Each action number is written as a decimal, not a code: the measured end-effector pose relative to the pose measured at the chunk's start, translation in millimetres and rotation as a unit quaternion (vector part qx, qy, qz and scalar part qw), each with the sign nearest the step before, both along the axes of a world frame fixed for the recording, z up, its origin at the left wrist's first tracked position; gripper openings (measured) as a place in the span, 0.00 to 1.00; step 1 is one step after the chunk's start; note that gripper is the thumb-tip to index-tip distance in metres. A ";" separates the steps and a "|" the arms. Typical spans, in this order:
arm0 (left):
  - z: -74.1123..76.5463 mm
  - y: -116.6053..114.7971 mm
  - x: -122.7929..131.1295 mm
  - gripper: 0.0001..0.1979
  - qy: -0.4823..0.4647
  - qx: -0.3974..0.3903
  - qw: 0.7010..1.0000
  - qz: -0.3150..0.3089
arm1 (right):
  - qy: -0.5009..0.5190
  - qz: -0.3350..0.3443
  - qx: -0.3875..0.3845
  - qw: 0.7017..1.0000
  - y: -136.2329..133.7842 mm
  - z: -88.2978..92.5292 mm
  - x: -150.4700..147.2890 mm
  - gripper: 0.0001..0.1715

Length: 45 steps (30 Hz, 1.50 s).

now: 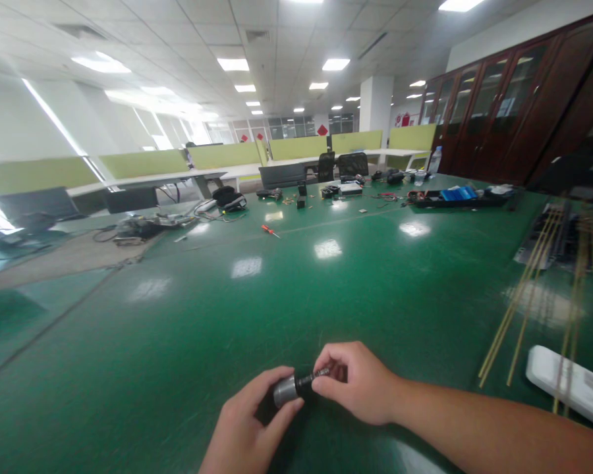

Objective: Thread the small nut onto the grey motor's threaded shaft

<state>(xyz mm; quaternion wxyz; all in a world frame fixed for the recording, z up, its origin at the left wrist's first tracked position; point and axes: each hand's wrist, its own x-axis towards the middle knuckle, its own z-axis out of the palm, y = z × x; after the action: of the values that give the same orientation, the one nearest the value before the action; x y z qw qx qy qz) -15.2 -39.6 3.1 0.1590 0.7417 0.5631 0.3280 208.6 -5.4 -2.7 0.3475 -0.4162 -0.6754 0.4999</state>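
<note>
in our left hand (251, 416) we hold a grey metal cylinder (284, 392), thumb and fingers clamped on its sides, while our right hand (363, 383) has its fingertips pinched together on the end of the dark shaft (304, 383) jutting from it. we have both pieces over the near part of the green tabletop (217, 316), with thin sticks (514, 309) and a white case (573, 385) off to our right.

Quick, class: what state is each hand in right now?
Left hand: closed on a silver cylinder.
Right hand: closed, pinching the slim dark shaft at the cylinder's end.
</note>
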 end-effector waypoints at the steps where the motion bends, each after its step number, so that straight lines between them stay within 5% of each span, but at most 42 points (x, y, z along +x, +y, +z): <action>1: 0.0 0.2 -0.4 0.14 0.001 0.001 1.000 0.000 | 0.002 0.000 0.001 1.000 0.0 -0.4 0.0 0.06; 45: 1.5 2.2 -3.7 0.12 0.002 0.021 1.000 0.003 | 0.016 -0.012 -0.003 1.000 0.4 1.1 0.7 0.05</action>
<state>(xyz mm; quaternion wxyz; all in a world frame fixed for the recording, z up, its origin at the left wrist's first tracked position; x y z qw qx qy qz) -18.9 -37.4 4.7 0.1413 0.7440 0.5586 0.3384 209.2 -4.9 -1.5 0.3629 -0.4174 -0.6632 0.5043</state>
